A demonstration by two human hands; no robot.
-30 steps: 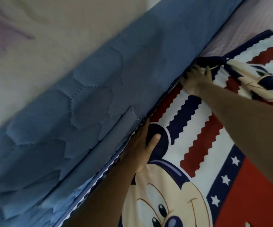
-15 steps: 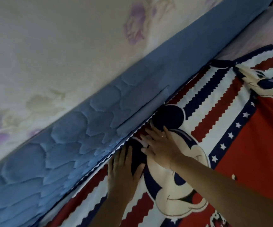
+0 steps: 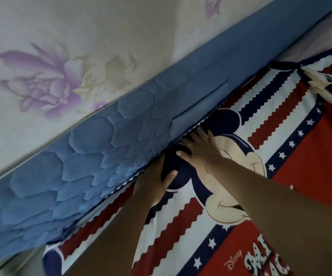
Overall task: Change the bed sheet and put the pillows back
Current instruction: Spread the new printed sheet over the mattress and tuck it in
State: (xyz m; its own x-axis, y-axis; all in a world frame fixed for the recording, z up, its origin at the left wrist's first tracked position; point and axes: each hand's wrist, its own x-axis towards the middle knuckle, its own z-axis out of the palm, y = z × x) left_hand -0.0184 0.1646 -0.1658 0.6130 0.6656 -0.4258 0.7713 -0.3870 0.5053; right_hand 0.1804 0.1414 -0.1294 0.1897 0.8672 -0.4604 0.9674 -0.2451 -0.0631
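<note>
A cartoon-print bed sheet in red, white and navy stripes with stars lies flat over the bed. Its far edge runs under a blue quilted mattress side that stands tilted against the wall. My left hand lies flat on the sheet at that seam, its fingertips hidden in the gap below the blue quilting. My right hand presses flat just to the right, fingers spread and reaching toward the same gap. No pillow is in view.
A floral cover with a purple flower fills the upper left, above the blue side. A pale bare mattress surface shows at the top right beyond the sheet's corner.
Both hands have slid along the seam and pushed closer to the gap; my left fingertips now go under the blue quilting. The view has shifted, showing more of the floral cover.
</note>
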